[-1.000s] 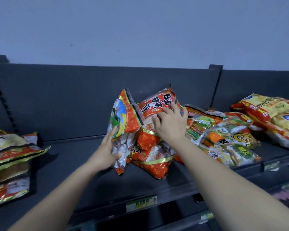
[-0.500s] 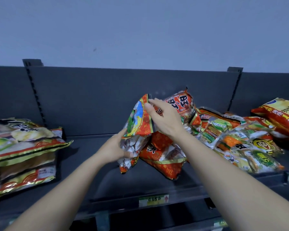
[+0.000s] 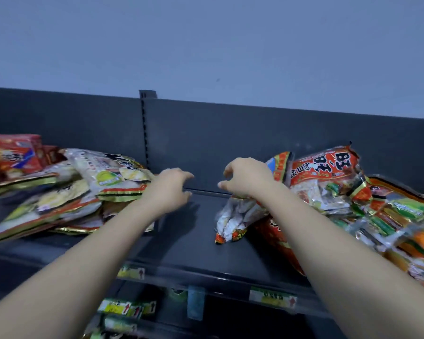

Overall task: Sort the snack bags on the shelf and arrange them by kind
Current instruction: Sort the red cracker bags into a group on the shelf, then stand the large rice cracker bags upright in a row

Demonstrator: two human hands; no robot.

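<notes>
The shelf (image 3: 189, 243) carried pale snack bags (image 3: 83, 192) at the left of the frame and a red bag (image 3: 326, 167) printed "旺旺" at the right. Between the heaps, the left hand (image 3: 168, 189) and right hand (image 3: 246, 178) hovered, fingers loosely curled, gripping nothing.
</notes>
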